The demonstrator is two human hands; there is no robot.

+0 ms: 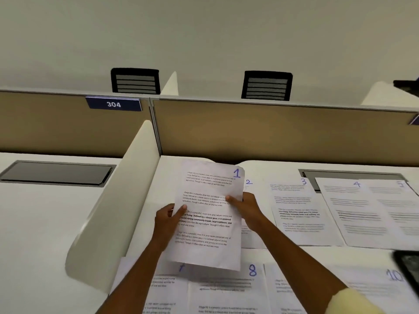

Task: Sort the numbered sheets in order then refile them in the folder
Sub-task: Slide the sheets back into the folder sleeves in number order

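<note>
**Now gathering: sheet 1 lifted first**

Evidently the sorting is laid out and collecting has begun. Both hands pinch sheet 1 (209, 214) by its side edges, the left hand (169, 219) on one side, the right hand (246, 210) on the other, holding it above the desk (267, 168) near its back edge. Sheet 2 (249, 182) lies just beside, partly hidden; it probably goes under next. No folder is visible.

At frame centre we hold sheet 1 (209, 214) above the desk (56, 223), left hand (167, 220) on its left edge, right hand (246, 210) on its right. Sheets 2 (248, 182), 3 (299, 214) and 4 (356, 211) lie rightward behind; sheet 8 (226, 291) lies below.
</note>
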